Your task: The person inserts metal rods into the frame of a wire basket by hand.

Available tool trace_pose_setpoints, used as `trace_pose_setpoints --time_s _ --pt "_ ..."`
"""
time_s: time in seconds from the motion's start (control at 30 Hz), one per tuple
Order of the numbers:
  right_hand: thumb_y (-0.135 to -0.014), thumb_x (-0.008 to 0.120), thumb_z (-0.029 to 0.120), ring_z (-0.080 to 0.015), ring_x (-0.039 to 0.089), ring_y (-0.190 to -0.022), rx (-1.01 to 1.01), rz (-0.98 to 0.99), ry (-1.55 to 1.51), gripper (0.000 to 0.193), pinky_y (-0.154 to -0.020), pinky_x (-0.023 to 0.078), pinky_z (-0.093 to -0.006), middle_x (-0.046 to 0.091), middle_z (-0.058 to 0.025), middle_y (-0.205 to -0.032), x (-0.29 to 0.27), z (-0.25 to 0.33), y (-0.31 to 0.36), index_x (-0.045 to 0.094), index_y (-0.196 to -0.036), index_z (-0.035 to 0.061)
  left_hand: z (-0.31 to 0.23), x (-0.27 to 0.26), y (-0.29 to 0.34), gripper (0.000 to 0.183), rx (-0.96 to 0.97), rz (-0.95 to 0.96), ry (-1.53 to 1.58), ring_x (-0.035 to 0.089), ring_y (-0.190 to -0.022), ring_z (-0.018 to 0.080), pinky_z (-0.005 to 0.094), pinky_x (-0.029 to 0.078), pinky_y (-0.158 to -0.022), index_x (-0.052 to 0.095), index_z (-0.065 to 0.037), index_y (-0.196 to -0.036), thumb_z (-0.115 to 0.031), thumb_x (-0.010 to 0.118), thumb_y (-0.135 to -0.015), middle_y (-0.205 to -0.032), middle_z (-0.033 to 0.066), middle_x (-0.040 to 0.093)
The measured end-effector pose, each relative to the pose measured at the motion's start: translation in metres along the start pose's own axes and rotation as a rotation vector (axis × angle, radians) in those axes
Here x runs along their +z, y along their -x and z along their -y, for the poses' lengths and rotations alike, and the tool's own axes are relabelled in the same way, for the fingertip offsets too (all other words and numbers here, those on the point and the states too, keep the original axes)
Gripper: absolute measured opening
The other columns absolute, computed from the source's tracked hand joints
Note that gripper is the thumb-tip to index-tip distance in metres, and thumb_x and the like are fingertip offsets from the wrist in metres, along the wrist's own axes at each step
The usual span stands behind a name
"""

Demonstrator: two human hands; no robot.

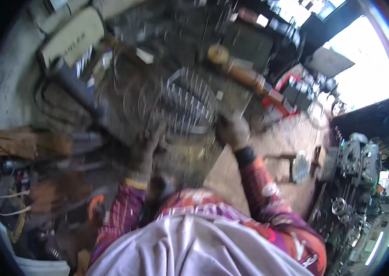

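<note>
Motion smears much of the middle of the head view. In front of me is a round, dark metal part [187,103] with a pale curved rim; its exact kind cannot be made out. My right hand [233,132], in a grey glove with a dark cuff, is closed at the part's right edge, fingers curled. My left hand [145,154], in a grey glove with a yellowish cuff, is beside the part's lower left edge. Its fingers are too blurred to show whether they grip. Below the part, a dull yellowish patch [187,158] shows between my forearms.
At the upper left, a dark cylinder [77,87] slants below a cream-coloured case [75,37]. An orange-brown rod-like tool [240,73] lies beyond my right hand. A clear container [300,166] stands at right, near metal machinery [357,154]. Brown boards [31,142] lie at left.
</note>
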State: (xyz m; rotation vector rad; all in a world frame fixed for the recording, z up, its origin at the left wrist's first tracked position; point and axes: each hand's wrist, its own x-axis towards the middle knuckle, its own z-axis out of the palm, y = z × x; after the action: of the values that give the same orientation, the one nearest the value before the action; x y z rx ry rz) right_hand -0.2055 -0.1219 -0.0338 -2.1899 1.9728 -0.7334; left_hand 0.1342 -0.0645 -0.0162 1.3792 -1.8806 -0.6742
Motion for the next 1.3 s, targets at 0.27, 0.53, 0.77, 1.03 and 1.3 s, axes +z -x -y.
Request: trace_pose_setpoints --time_s 0.27,0.53,0.77,1.03,1.3 --pt "-0.091 0.07 0.031 -0.0429 0.066 -0.103 0.065 0.137 -0.141 0.023 -0.088 0.055 -0.0503 0.068 -0.0198 -0.107 -0.014 0.019 -0.02 0.072 -0.097 0.0086 0.043 0.022 0.021 0.047 -0.166 -0.097 0.296 0.065 -0.091 0.0141 0.032 0.056 -0.082 0.066 -0.019 -0.146 -0.004 0.053 -0.103 -0.109 0.0048 0.068" --pt "-0.088 0.073 0.02 -0.0443 0.066 -0.091 -0.178 -0.306 -0.31 0.021 -0.078 0.054 -0.0514 0.069 -0.0211 -0.097 0.023 -0.018 -0.003 0.073 -0.106 0.0083 0.052 0.046 0.02 0.022 -0.35 -0.203 0.68 0.065 -0.081 0.0114 0.03 0.056 -0.07 0.072 -0.008 -0.122 -0.02 0.067 -0.105 -0.097 0.0017 0.065" --pt "-0.105 0.069 0.019 -0.0084 0.06 -0.078 0.504 -0.155 -0.942 0.017 -0.069 0.05 -0.0247 0.068 0.002 -0.093 0.01 0.01 0.025 0.069 -0.115 0.0049 0.02 -0.001 -0.002 0.02 -0.13 -0.111 0.264 0.071 -0.085 0.0146 0.0343 0.063 -0.078 0.067 -0.001 -0.114 -0.013 0.074 -0.1 -0.1 0.0084 0.072" --pt "-0.105 0.065 0.008 -0.0073 0.057 -0.074 0.549 -0.271 -0.926 0.028 -0.064 0.048 -0.0248 0.064 0.0006 -0.09 -0.029 0.131 0.07 0.062 -0.132 0.0009 0.016 -0.03 -0.018 0.022 -0.667 -0.043 1.149 0.076 -0.077 0.0189 0.0316 0.065 -0.068 0.064 0.002 -0.114 -0.009 0.074 -0.098 -0.092 0.0123 0.074" --pt "-0.1 0.071 0.001 -0.0086 0.066 -0.084 0.619 -0.16 -0.865 0.026 -0.074 0.055 -0.0254 0.074 -0.0043 -0.099 -0.018 0.213 0.062 0.069 -0.126 0.0003 0.028 -0.039 -0.029 0.026 -0.611 0.101 1.142 0.076 -0.077 0.0202 0.0355 0.068 -0.07 0.06 0.005 -0.123 -0.005 0.068 -0.101 -0.095 0.0129 0.073"
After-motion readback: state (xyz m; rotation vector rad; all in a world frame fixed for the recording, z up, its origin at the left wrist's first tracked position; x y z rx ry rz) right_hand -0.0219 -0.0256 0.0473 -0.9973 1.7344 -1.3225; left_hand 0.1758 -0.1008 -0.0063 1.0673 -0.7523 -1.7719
